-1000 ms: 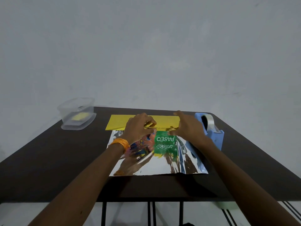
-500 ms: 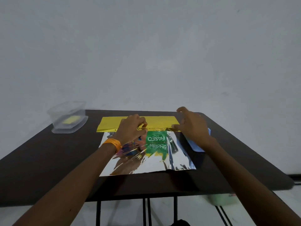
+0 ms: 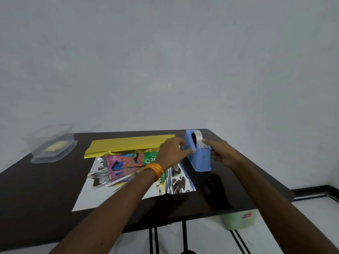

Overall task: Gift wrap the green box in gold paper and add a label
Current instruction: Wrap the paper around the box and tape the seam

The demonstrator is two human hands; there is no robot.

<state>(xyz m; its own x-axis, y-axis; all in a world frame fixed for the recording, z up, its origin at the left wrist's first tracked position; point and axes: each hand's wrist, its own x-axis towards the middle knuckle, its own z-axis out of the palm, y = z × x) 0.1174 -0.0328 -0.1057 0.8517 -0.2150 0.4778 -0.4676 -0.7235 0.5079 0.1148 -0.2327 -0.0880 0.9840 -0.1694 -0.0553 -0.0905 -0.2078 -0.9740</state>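
Left hand (image 3: 172, 153): fingers straight, pressed against the left side of the blue plastic tape dispenser (image 3: 200, 160), gripping nothing. Right hand (image 3: 224, 154): index tip at the tape end on the cutter. It's blurred, so I can't tell if it pinches. Green cardboard box (image 3: 150, 158) sits just left of the left fingers, on the gold foil wrapping paper (image 3: 128, 144), with the far flap folded onto it.

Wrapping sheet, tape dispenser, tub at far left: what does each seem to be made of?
Wrapping sheet: thin metallised foil paper, it seems; gold face outside, mirror-silver inside that reflects the box's print, with sharp creases. Tape dispenser: moulded plastic, matte light blue, probably. Tub: clear, slightly frosted plastic; a yellow thing shows through its wall.
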